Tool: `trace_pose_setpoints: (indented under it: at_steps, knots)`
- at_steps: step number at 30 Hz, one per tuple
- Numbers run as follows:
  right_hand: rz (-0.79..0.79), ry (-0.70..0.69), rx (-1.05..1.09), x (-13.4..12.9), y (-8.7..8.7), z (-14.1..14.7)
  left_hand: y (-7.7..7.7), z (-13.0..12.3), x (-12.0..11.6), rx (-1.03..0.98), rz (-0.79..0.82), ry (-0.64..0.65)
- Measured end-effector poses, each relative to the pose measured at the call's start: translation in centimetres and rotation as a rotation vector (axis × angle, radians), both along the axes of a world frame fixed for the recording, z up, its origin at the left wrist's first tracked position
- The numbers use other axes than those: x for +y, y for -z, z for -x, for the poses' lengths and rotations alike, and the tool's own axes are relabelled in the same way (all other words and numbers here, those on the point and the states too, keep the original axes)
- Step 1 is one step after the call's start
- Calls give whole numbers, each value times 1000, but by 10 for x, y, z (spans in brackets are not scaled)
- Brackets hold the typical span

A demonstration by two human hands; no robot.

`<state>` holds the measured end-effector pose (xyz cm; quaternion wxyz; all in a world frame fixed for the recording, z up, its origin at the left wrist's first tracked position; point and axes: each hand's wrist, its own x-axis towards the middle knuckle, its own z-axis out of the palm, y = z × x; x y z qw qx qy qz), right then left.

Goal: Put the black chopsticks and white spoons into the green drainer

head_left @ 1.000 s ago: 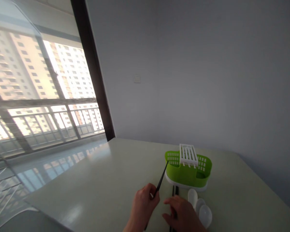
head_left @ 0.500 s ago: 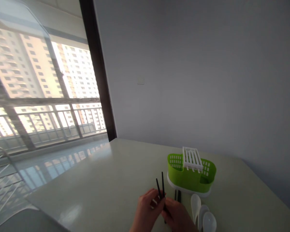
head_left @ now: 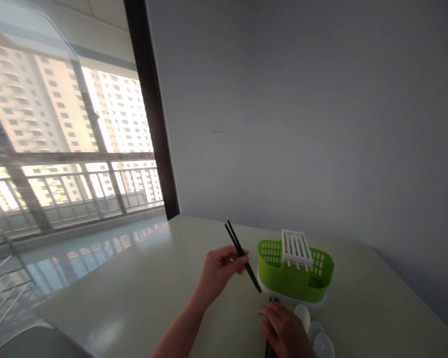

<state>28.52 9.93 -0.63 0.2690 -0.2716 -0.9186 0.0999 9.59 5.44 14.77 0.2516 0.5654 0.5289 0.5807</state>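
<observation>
Two black chopsticks (head_left: 236, 238) are pinched together in my left hand (head_left: 224, 266), tilted, left of the green basket. The lower ends point toward the basket's white base. My right hand (head_left: 281, 325) is low, in front of the basket, over dark sticks (head_left: 269, 348) on the table; its fingers are bent, and whether they grip the sticks is unclear. The green basket (head_left: 293, 281) has slotted ends and a white rack (head_left: 296, 247) across its top. White spoons (head_left: 323, 344) lie just right of my right hand.
The pale table (head_left: 142, 293) extends to the grey wall (head_left: 302, 124). A metal rack (head_left: 3, 293) stands at the far left, beyond the table's edge. A grey rounded object (head_left: 41, 343) is at the bottom left.
My left hand has moved up and away from my right hand with the chopsticks, which now lie close together. My right hand has let go of them and moved down over the dark sticks.
</observation>
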Motion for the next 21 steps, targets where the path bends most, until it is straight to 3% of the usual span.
trace_pose_setpoints:
  at_steps: [3, 5, 9, 12, 16, 21]
  knots:
    - [-177, 54, -14, 4, 5, -5, -33, -1, 33, 36, -136, -34]
    - [-264, 74, -35, 6, 10, -4, -38, -6, 64, 83, -142, 10]
    - [-403, 93, -19, 10, 23, 3, -15, -22, 126, 236, 51, 102]
    - [-494, 112, 34, 15, 33, 8, 7, -31, 155, 358, 143, 120]
    - [-554, 131, 99, 17, 39, 12, 26, -37, 172, 454, 192, 142]
    - [-605, 114, 163, 15, 34, 15, 34, -40, 178, 619, 240, 147]
